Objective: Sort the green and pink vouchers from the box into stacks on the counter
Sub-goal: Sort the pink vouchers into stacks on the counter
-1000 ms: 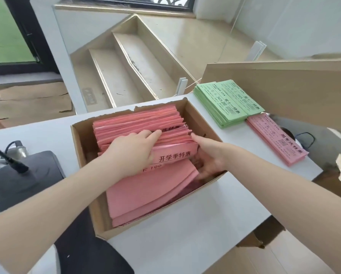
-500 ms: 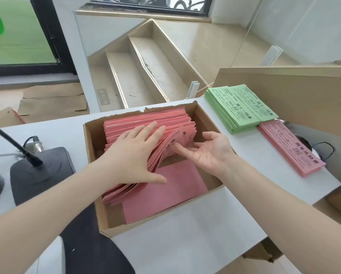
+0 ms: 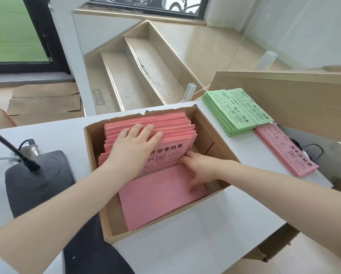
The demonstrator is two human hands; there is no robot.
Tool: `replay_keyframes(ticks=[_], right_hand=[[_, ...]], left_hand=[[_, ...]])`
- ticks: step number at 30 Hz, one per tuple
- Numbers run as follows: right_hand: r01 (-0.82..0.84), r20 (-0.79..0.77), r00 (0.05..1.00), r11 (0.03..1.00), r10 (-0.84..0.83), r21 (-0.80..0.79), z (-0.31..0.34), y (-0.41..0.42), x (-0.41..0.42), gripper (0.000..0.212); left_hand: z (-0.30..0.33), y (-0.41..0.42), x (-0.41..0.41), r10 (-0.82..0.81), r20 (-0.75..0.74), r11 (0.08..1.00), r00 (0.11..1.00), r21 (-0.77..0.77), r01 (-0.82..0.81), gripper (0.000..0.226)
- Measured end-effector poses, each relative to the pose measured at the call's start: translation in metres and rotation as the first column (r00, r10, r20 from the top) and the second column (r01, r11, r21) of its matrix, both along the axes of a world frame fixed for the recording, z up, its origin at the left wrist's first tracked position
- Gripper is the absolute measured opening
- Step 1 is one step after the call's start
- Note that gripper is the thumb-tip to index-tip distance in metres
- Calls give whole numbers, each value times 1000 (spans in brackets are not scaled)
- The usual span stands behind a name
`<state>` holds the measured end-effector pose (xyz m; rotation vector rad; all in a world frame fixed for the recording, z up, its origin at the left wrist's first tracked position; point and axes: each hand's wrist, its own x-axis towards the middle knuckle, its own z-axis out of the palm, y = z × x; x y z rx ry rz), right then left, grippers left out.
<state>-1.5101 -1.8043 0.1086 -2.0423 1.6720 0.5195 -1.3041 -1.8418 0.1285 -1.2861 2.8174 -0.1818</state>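
An open cardboard box (image 3: 221, 135) on the white counter (image 3: 185, 244) holds a thick bundle of pink vouchers (image 3: 165, 123) leaning toward its far wall. My left hand (image 3: 134, 147) lies flat on the front of that bundle, fingers spread. A loose pink sheet (image 3: 157, 196) lies flat in the near part of the box. My right hand (image 3: 201, 169) reaches in at the bundle's lower right edge, fingers down on the flat sheet. On the counter to the right sit a stack of green vouchers (image 3: 235, 113) and a stack of narrow pink vouchers (image 3: 286, 151).
A black microphone base (image 3: 39, 178) with a gooseneck stands on the counter at left. A cardboard panel (image 3: 296, 95) leans behind the two stacks. The counter's right edge runs just past the pink stack; stairs lie beyond the far edge.
My left hand has pushed the fanned pink bundle back upright against the far wall. My right hand turned palm down and dropped onto the flat sheet.
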Motion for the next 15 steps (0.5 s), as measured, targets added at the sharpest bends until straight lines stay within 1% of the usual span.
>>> replay_keyframes(ticks=[3, 6, 7, 8, 9, 10, 11, 12, 13, 14, 15], right_hand=[[-54, -68, 996, 998, 53, -17, -11, 4, -3, 94], [-18, -113, 993, 1000, 19, 9, -14, 0, -1, 89], [12, -117, 993, 1000, -10, 18, -13, -1, -1, 83], [58, -90, 994, 998, -55, 33, -10, -2, -2, 75], [141, -16, 990, 988, -140, 61, -7, -2, -5, 63], [257, 104, 958, 960, -268, 114, -2, -2, -8, 49], [377, 230, 878, 902, -420, 211, 4, -1, -12, 34], [467, 334, 752, 817, -568, 338, 10, -1, -16, 21], [527, 396, 599, 715, -696, 459, 15, -2, -20, 13], [573, 424, 431, 604, -797, 553, 18, -3, -23, 10], [606, 421, 262, 487, -869, 629, 20, -5, -25, 9]], left_hand=[[-2, 0, -3, 22, -49, 1000, 999, -5, -22, 71], [-6, -1, -5, 47, -61, 999, 997, -12, -48, 71], [-8, -2, -4, 45, -75, 999, 996, -10, -46, 71], [-10, -3, -2, 29, -90, 999, 996, -23, -31, 72], [-10, -2, 0, 6, -113, 999, 994, -46, -12, 73], [-9, -1, 0, -6, -144, 998, 990, -63, -3, 77], [-7, -1, 0, -9, -192, 998, 981, -59, -3, 80], [-5, -1, 0, -19, -206, 1000, 978, -28, 14, 79], [-3, -1, 0, -55, -210, 998, 976, 2, 57, 73], [0, 0, -1, -92, -226, 994, 970, 37, 103, 62], [2, 1, 0, -112, -277, 988, 954, 67, 136, 45]])
